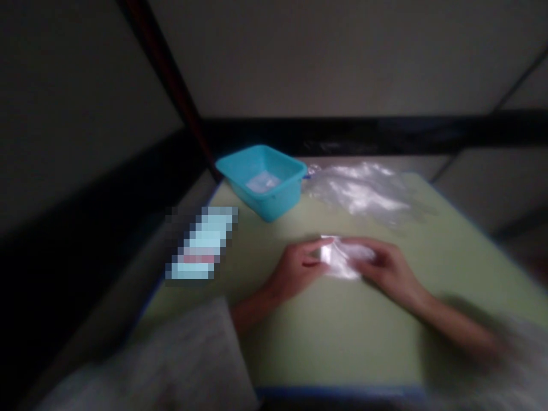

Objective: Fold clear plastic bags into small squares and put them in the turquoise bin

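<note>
Between my two hands, over the middle of the table, is a small shiny clear plastic bag [340, 262], folded or crumpled. My left hand [299, 265] pinches its left edge between thumb and fingers. On the other side my right hand [381, 262] is closed on its right part, fingers over the top and thumb below. Blur hides the fine detail of the bag and whether anything is inside it.
A turquoise plastic basket [285, 197] stands at the back left with a whitish plastic piece [263, 182] inside. Right of it lies a loose heap of clear plastic bags [363, 188]. A pixelated pale sheet-like item [203, 242] is at the left edge of the yellow-green table [334, 342]. Walls rise behind.
</note>
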Demonstrator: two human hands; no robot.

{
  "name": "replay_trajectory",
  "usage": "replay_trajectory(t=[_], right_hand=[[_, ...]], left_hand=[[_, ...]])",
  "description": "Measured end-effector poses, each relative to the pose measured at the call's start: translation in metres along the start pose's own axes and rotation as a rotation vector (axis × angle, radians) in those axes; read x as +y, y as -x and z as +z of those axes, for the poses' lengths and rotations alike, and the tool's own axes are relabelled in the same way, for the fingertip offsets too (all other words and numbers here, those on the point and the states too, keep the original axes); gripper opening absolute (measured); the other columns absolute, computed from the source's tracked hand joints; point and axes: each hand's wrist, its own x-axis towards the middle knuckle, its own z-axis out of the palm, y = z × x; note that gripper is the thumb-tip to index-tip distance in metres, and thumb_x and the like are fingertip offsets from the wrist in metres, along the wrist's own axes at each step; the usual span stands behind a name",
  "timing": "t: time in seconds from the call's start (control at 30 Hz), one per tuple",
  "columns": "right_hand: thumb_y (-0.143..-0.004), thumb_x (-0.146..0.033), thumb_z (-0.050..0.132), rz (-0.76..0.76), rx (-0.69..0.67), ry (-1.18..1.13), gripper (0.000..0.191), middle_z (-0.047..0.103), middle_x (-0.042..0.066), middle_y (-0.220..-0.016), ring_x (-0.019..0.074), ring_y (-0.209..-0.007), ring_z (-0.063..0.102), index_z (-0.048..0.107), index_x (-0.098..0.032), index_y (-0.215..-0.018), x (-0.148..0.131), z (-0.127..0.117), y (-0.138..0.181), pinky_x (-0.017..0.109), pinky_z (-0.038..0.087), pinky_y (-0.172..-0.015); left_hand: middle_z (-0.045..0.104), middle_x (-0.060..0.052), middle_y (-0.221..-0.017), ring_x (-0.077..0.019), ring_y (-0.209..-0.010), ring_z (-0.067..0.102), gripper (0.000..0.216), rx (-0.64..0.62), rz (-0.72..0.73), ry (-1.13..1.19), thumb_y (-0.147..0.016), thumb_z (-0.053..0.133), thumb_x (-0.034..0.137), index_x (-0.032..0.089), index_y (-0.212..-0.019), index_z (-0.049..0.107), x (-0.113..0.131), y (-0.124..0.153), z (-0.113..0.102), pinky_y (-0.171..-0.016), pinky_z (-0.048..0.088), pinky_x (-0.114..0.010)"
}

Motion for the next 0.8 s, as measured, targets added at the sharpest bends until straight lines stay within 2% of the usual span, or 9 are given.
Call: replay_trajectory(t=[0.1,0.2,0.33,0.4,0.53,0.6,0.7,0.73,0.8], right_hand=[[-0.073,-0.027,0.068,0.016,-0.006,-0.021,0.032,0.071,0.004,-0.084,0.0132,-0.059,0.059,0.069,-0.019,-0.104,0.002,0.001,0.000,0.023,0.048,-0.048],[-0.071,-0.026,0.068,0.030,-0.006,-0.051,0.033,0.070,0.004,-0.081,0.0113,-0.054,0.056,0.069,-0.018,-0.103,0.004,0.003,0.000,0.021,0.046,-0.045],[-0.070,-0.025,0.068,0.050,0.006,-0.093,0.033,0.069,0.003,-0.077,0.0104,-0.052,0.053,0.069,-0.017,-0.102,0.008,0.004,-0.001,0.020,0.043,-0.044],[-0.069,-0.024,0.068,0.052,0.028,-0.108,0.032,0.069,0.003,-0.078,0.0115,-0.055,0.054,0.070,-0.017,-0.100,0.009,0.004,-0.002,0.022,0.044,-0.047],[-0.066,-0.024,0.068,0.064,0.073,-0.111,0.032,0.069,0.003,-0.081,0.0127,-0.059,0.055,0.070,-0.017,-0.098,0.010,0.002,-0.002,0.023,0.044,-0.050],[-0.067,-0.025,0.068,0.088,0.083,-0.104,0.033,0.068,0.003,-0.081,0.0124,-0.057,0.053,0.069,-0.018,-0.099,0.011,0.001,-0.002,0.023,0.042,-0.048],[-0.068,-0.028,0.067,0.112,0.096,-0.094,0.034,0.068,0.003,-0.081,0.0125,-0.055,0.052,0.069,-0.019,-0.101,0.013,0.000,-0.002,0.023,0.040,-0.046],[-0.068,-0.029,0.067,0.114,0.097,-0.086,0.034,0.068,0.003,-0.082,0.0126,-0.055,0.052,0.068,-0.019,-0.101,0.013,-0.001,-0.001,0.023,0.040,-0.045],[-0.069,-0.030,0.066,0.112,0.091,-0.061,0.035,0.068,0.003,-0.082,0.0128,-0.054,0.053,0.068,-0.020,-0.102,0.014,-0.001,-0.001,0.023,0.040,-0.044]], left_hand=[[0.064,0.001,-0.056,-0.0061,-0.042,0.043,0.061,-0.020,-0.008,0.006,-0.069,0.064,0.016,0.018,-0.129,0.053,-0.002,-0.001,-0.001,-0.041,0.029,-0.016],[0.064,0.002,-0.057,-0.0064,-0.043,0.047,0.064,-0.020,-0.008,0.009,-0.068,0.064,0.013,0.020,-0.131,0.051,-0.004,-0.002,-0.002,-0.043,0.034,-0.016],[0.071,-0.006,-0.084,-0.0107,-0.055,0.060,0.057,-0.034,0.004,0.038,-0.065,0.067,0.014,0.017,-0.121,0.061,-0.007,-0.004,-0.003,-0.049,0.043,-0.019],[0.072,-0.009,-0.089,-0.0141,-0.060,0.064,0.056,-0.054,-0.009,0.054,-0.064,0.068,0.016,0.015,-0.120,0.062,-0.007,-0.003,-0.004,-0.052,0.047,-0.021],[0.069,-0.005,-0.061,-0.0155,-0.053,0.063,0.062,-0.065,-0.050,0.038,-0.066,0.068,0.018,0.012,-0.127,0.055,-0.002,0.000,-0.006,-0.048,0.045,-0.021],[0.065,-0.002,-0.053,-0.0138,-0.046,0.059,0.058,0.020,-0.028,0.015,-0.066,0.067,0.020,0.013,-0.122,0.059,0.002,0.000,-0.008,-0.042,0.039,-0.018],[0.054,0.003,-0.041,-0.0091,-0.037,0.048,0.024,0.336,0.064,0.011,-0.064,0.066,0.023,0.012,-0.086,0.069,0.005,-0.004,-0.013,-0.038,0.029,-0.017],[0.049,0.005,-0.038,-0.0079,-0.036,0.045,0.014,0.451,0.096,0.025,-0.064,0.066,0.024,0.013,-0.074,0.067,0.005,-0.007,-0.016,-0.038,0.028,-0.017],[0.044,0.007,-0.038,-0.0068,-0.036,0.040,0.014,0.620,0.145,0.060,-0.066,0.066,0.027,0.015,-0.064,0.058,0.005,-0.013,-0.025,-0.039,0.027,-0.017]])
